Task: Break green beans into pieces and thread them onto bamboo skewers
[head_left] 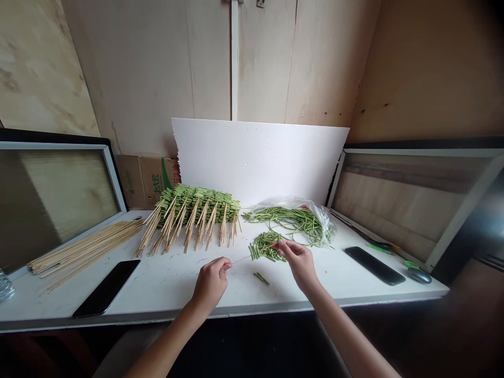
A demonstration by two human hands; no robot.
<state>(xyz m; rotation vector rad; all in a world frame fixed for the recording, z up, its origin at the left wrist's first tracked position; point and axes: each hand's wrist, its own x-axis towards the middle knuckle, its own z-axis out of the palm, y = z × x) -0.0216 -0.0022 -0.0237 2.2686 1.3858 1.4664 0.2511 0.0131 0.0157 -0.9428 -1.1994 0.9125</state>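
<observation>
My left hand (214, 278) pinches one end of a thin wooden skewer (241, 259) low over the white table. Several short green bean pieces (255, 252) sit side by side along the skewer's other end. There my right hand (295, 257) has its fingers closed at the skewer's tip, beside the pile of cut bean pieces (264, 240). Whether it grips the skewer or a bean piece is too small to tell. A few loose pieces (261, 278) lie on the table between my hands.
Stacked bean skewers (197, 205) stand at the back left, with bare skewers (90, 244) farther left. Long beans (291, 218) lie in a clear bag at the back right. Phones (107, 287) (375, 265) rest at both sides; a mouse (419, 275) is far right.
</observation>
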